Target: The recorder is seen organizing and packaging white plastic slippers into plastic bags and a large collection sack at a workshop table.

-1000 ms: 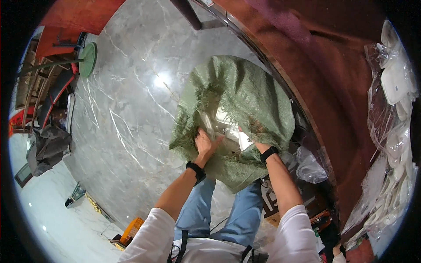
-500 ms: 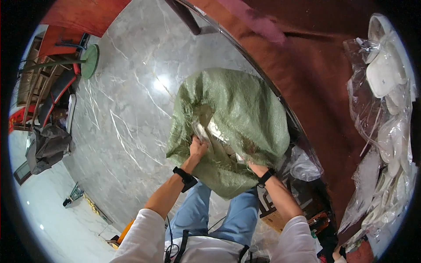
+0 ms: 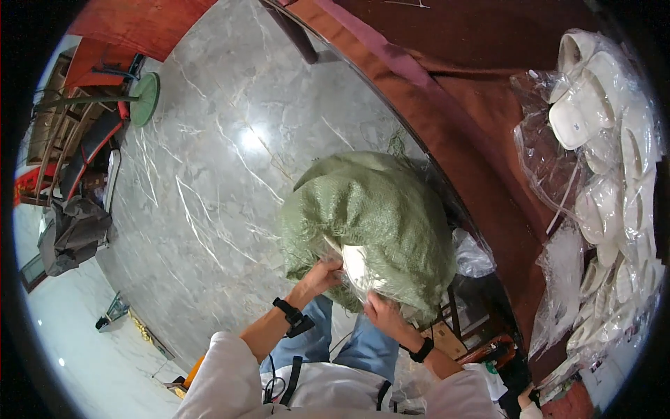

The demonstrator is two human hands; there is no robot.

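A large green woven sack bulges in front of me, its mouth facing my body. From the mouth sticks a white item wrapped in a clear plastic bag; its full shape is hidden inside the sack. My left hand grips the plastic on the left side of the opening, with the fingers closed. Lower and to the right, my right hand pinches the plastic's near edge, beside the frayed rim of the sack.
To the right, a table with a brown-red cloth carries white shoes in clear plastic. Crumpled clear plastic lies by the table's edge. A green round stand base and a dark cloth bundle are at the left.
The sack's mouth has come down toward me, and the white item now shows more in the opening. My right hand has moved left and down, closer to my left hand, which has also lowered.
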